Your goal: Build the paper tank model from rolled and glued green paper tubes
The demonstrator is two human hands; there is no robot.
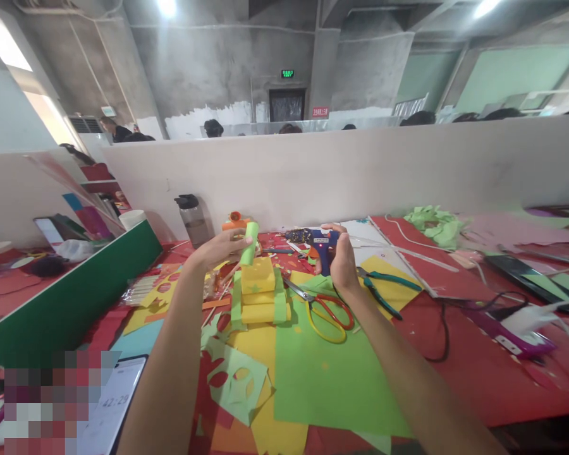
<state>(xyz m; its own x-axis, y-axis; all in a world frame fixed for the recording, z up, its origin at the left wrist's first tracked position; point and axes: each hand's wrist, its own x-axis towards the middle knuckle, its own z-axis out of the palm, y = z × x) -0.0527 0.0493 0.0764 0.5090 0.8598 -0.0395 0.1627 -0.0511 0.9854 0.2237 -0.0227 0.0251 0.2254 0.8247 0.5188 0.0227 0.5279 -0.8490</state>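
Between the fingers of my left hand (222, 246) is a light green paper roll (250, 243), held tilted just above a yellow and green paper model (260, 287). The model stands on the sheets and looks built from yellow rolls and a box with green side strips. My right hand (344, 262) is wrapped round the grip of a blue hot glue gun (320, 243), whose dark, stained nozzle points left toward the roll. A small red light shows on the gun. Scissors (327, 313) with red and yellow handles lie below it. The nozzle and the roll are apart.
Teal-handled pliers (384, 287) lie to the right. A green sheet (332, 379) and cut paper scraps (234, 379) cover the front. A bottle (192, 221) stands behind, a green divider (76, 284) at left. A purple power strip (512, 335) and cables lie right; a phone (118, 404) sits front left.
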